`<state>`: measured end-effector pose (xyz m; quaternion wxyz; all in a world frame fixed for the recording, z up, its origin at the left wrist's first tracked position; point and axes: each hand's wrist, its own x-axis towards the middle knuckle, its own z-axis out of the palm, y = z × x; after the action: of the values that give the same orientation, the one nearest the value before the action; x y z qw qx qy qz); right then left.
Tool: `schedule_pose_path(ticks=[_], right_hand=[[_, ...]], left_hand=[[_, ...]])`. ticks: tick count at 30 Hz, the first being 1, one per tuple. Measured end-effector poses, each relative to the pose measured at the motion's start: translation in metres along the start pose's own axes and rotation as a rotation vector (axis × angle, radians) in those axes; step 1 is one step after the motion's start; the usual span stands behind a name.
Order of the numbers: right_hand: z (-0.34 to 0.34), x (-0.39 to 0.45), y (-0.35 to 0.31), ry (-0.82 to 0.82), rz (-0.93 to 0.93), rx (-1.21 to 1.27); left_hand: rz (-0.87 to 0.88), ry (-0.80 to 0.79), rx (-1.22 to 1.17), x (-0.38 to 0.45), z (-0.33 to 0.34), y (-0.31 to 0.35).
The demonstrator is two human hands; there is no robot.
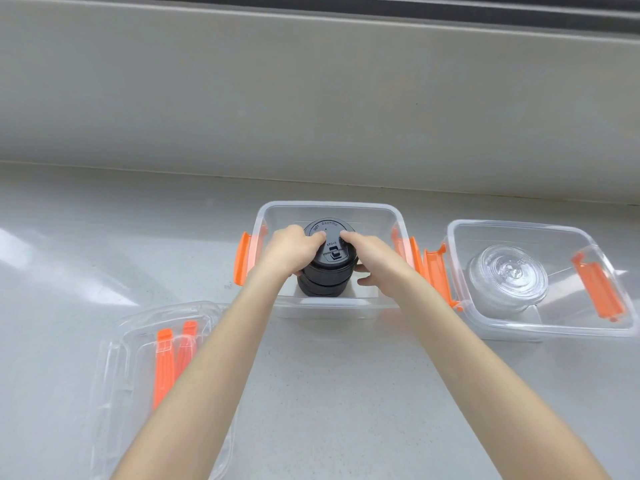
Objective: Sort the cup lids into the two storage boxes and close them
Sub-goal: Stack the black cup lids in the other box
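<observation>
Hands, your left hand (291,249) and right hand (372,256), squeeze the stack of black lids (327,271) inside the middle box (329,206) on the tabletop (104,237), and clear lids (507,280) sit in the right box (519,225).

Centre box (398,216) mostly taken up by black lid stack (327,268), clamped between left hand (292,249) and right hand (372,259); little slack left inside, some at far wall. Right box (460,237) open on top, clear lid stack (507,277) mid-floor, free room around it. Orange latches (431,268) crowd the gap between boxes. Box covers (117,344) block near-left counter (104,230); far-left counter open.
</observation>
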<state>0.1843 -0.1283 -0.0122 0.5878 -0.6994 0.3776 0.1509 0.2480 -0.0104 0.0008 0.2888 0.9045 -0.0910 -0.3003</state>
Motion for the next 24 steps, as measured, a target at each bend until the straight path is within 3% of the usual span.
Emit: schedule_pose_path(ticks=[8, 13, 24], right_hand=[[-0.0010, -0.0006, 0.0029, -0.046, 0.093, 0.032], [-0.0022, 0.0002, 0.0039, -0.100, 0.096, 0.054], [0.0011, 0.0014, -0.0039, 0.020, 0.013, -0.132]], left_hand=[[-0.012, -0.023, 0.081, 0.0013, 0.0042, 0.0020], [-0.107, -0.152, -0.133, -0.0047, 0.0036, 0.0003], [-0.122, -0.163, -0.223, -0.0025, -0.0031, 0.0003]])
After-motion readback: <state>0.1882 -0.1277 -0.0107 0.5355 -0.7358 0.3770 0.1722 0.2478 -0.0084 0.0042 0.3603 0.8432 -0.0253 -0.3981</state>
